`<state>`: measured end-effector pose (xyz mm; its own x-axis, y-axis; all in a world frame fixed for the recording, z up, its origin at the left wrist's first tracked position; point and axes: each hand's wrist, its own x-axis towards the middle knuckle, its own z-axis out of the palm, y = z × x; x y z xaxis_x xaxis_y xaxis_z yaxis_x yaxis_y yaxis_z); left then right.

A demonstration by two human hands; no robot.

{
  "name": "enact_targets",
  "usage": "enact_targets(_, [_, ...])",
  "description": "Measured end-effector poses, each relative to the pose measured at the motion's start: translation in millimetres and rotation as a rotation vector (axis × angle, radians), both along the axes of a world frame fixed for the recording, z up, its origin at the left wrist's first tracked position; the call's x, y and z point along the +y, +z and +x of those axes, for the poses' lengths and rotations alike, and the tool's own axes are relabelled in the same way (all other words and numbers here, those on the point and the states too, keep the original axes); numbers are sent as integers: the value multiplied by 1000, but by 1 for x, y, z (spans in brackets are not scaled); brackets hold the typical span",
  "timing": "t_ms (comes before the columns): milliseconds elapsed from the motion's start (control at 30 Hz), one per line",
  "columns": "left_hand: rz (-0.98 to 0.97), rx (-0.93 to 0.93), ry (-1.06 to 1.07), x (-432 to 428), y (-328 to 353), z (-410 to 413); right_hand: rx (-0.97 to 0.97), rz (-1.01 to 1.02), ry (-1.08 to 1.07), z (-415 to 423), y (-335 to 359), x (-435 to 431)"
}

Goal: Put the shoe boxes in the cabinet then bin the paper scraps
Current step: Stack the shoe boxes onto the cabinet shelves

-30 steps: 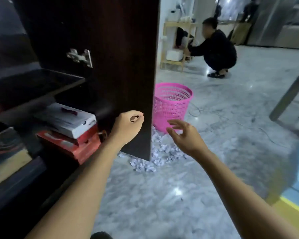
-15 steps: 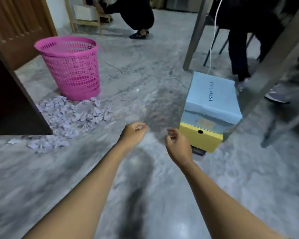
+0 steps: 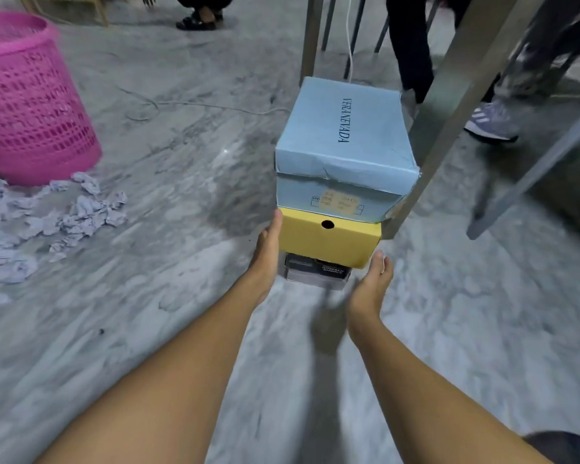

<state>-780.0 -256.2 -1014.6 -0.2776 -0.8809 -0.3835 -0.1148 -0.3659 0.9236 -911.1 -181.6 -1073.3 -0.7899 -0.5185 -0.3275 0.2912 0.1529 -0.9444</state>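
Swung from cabinet to 3-box stack (image 3: 340, 152); set left hand (image 3: 267, 252) flat against yellow box (image 3: 329, 244), right hand (image 3: 370, 286) open, empty, beside; lift next.

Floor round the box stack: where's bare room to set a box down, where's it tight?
Free: the floor between the paper scraps and the box stack, and the floor right of the right hand. Tight: beside the table leg at the stack's right, and around the pink bin.

2 hands (image 3: 265, 256) (image 3: 370, 286) beside 3 stacked shoe boxes (image 3: 342, 135)
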Motion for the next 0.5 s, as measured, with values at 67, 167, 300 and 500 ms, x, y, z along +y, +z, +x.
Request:
enact_targets(67, [27, 40, 17, -8, -11, -10, -71, -54, 49, -9, -4, -8])
enact_targets(167, [59, 72, 65, -17, -21, -19, -126, -74, 133, -22, -9, -17])
enact_targets(300, [104, 144, 86, -21, -26, -24, -115, -60, 211, -28, -19, -17])
enact_targets(500, [124, 152, 106, -13, -16, -14, -173, -90, 251, -23, -20, -10])
